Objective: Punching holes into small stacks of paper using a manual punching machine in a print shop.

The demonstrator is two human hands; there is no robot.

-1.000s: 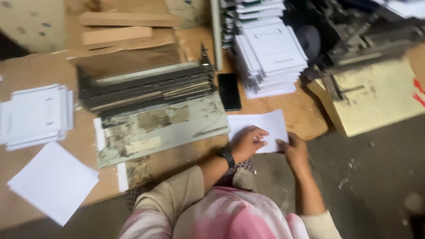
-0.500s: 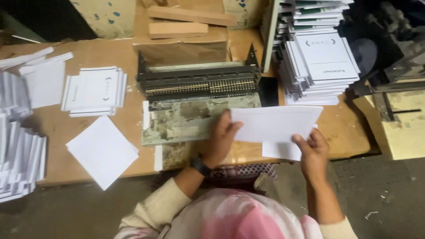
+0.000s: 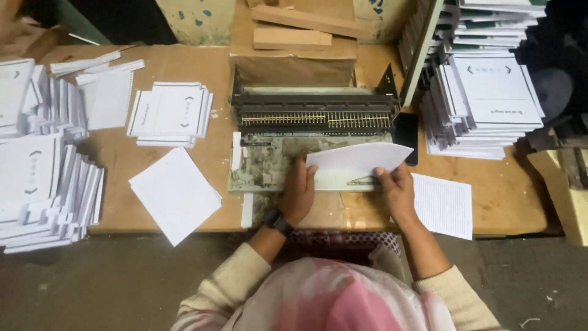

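Here, a thin sheaf of white sheets (image 3: 355, 162) is held over the worn bed of the punching machine (image 3: 306, 135), its far edge tipped up towards the row of brass-coloured teeth without reaching them. The left hand (image 3: 299, 191) is closed on the sheaf's left edge, fingers curled over the top; a dark watch (image 3: 278, 222) sits on that wrist. The right hand (image 3: 395, 190) pinches the near right edge, thumb on top and fingers underneath.

Just right of the right hand a lined sheet (image 3: 444, 205) lies flat, its near corner hanging past the front edge of the wooden table (image 3: 214, 67). A black phone (image 3: 406, 136) rests between the machine's right end and the tall stacks of white booklets (image 3: 484, 104), which crowd that side closely.

To the left there is more room: a loose pile of blank paper (image 3: 174, 193) lies skewed, one corner over the table's front edge, with bare wood between it and the machine. Farther back sits a small stack of printed covers (image 3: 170, 113), and heaps of booklets (image 3: 43, 184) fill the far left edge. Wooden blocks (image 3: 294, 34) lie behind the machine.
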